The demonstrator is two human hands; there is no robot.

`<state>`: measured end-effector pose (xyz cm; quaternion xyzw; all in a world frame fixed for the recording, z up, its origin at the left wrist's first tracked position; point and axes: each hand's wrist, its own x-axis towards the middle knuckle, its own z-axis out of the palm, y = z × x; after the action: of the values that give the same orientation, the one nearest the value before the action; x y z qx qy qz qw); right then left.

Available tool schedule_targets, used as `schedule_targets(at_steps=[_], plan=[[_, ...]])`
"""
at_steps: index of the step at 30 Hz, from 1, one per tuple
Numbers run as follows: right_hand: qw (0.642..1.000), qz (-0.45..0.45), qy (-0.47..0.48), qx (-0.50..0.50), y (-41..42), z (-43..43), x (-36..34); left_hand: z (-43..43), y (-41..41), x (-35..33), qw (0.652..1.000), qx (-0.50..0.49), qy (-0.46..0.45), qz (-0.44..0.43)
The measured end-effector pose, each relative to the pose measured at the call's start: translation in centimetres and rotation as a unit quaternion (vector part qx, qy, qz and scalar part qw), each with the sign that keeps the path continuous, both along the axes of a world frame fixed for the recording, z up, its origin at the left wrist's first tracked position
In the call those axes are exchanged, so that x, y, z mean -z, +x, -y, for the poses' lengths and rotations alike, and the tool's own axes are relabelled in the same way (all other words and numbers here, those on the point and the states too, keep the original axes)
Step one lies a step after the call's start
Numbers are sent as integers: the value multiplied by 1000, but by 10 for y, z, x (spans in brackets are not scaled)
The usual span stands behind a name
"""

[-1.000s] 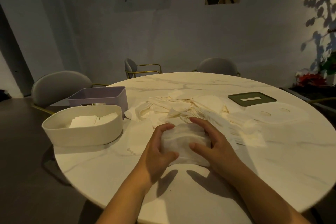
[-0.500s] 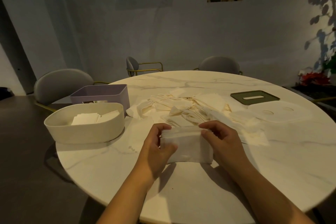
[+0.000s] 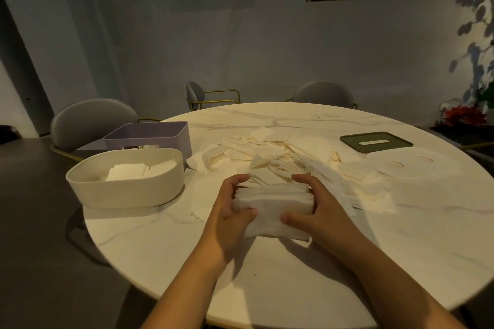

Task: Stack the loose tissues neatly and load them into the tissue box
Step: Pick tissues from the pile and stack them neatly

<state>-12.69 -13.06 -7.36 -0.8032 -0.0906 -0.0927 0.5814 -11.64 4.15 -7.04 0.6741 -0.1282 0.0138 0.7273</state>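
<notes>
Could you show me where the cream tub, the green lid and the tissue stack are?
cream tub (image 3: 120,191): head view, front wall.
green lid (image 3: 379,149): head view, near edge, below the slot.
tissue stack (image 3: 272,205): head view, middle of the top sheet.

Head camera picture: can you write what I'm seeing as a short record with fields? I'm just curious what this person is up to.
Holding: left hand and right hand grip the two ends of a tissue stack
Heap: loose tissues behind the hands, mid-table
Left side: open cream box with a few tissues inside; purple box behind it
Right side: dark green lid and white lid lying flat on the table
Stage: stack not yet in any box
</notes>
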Motion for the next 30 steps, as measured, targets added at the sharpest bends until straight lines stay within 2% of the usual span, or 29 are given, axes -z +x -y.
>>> schedule_targets(at_steps=[3, 7, 12, 14, 19, 22, 26, 30], plan=[[1000, 5, 6, -5, 0, 0, 1, 0, 0, 0, 1000, 10, -11, -2], [1000, 18, 0, -19, -1, 1, 1, 1, 2, 2, 997, 4, 70, 9], [999, 14, -26, -40, -2, -1, 1, 2, -1, 2, 993, 25, 109, 29], [999, 23, -28, -33, -2, -1, 1, 2, -2, 1, 995, 15, 100, 28], [998, 60, -2, 19, 2, 1, 3, -3, 3, 4, 999, -35, -11, -8], [998, 60, 15, 26, 2, 1, 2, -3, 3, 5, 999, -37, -1, -13], [999, 28, 2, -17, 0, 0, 0, -4, 4, 5, 999, -29, -2, -15], [999, 20, -23, -30, -4, -4, -4, -2, 2, 5, 999, 6, 47, 1]])
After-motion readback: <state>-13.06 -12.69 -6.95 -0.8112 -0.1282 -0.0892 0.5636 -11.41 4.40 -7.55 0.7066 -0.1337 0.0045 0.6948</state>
